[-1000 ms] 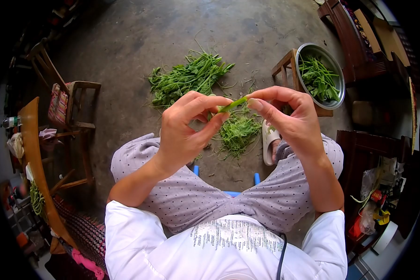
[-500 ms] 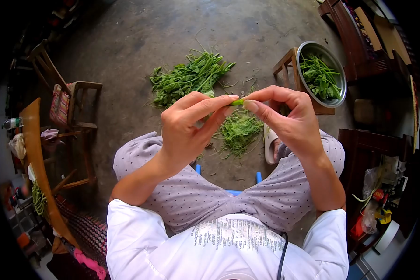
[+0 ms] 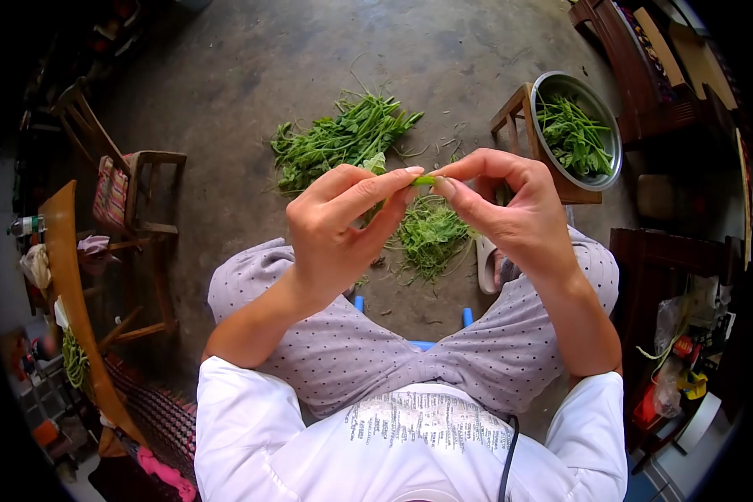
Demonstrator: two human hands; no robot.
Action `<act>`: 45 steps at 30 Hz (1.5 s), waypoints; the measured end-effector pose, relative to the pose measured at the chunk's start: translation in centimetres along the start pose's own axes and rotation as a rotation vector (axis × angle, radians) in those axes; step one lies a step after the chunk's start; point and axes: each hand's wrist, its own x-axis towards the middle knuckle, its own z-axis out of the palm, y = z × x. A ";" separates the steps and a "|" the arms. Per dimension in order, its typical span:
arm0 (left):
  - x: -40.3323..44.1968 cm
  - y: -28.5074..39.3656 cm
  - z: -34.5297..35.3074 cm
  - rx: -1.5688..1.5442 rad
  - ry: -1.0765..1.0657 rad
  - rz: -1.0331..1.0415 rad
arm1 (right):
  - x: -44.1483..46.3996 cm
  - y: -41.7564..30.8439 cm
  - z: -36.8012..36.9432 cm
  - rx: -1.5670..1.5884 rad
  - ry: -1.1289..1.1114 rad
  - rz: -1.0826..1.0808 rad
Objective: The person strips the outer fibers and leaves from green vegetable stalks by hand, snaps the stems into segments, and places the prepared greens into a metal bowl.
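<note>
Between my two hands, above my knees, is a short green vegetable stem (image 3: pixel 424 180). My left hand (image 3: pixel 343 219) pinches its left end between thumb and fingers, and a pale green leaf (image 3: pixel 376 164) shows just beyond those fingers. At the stem's other end my right hand (image 3: pixel 514 205) closes thumb and forefinger on the tip. On the floor below lies a small heap of thin stringy peelings (image 3: pixel 431 243). Farther off is a larger pile of leafy green stems (image 3: pixel 343 138).
A metal basin (image 3: pixel 612 167) holding green stems rests on a wooden stool (image 3: pixel 523 113) at the right. To the left stand a wooden chair (image 3: pixel 155 157) and a wooden table (image 3: pixel 75 284). Under me is a blue stool (image 3: pixel 467 316). Dark wooden furniture (image 3: pixel 657 251) lines the right side.
Both hands keep their pinch on the stem and have barely moved. The leaf beyond my left fingers shows more now. The whole view has shifted slightly.
</note>
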 end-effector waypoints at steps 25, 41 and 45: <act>0.3 -2.7 -0.9 -1.250 -0.058 -0.928 | -0.3 0.1 0.0 0.069 -0.139 -0.195; 0.6 -2.4 -0.7 -1.086 -0.085 -0.921 | -0.3 -0.6 -4.6 0.968 -0.731 -0.171; 0.4 -1.8 -0.7 -1.045 -0.123 -0.895 | -0.1 -1.9 -4.3 0.488 -0.425 -0.041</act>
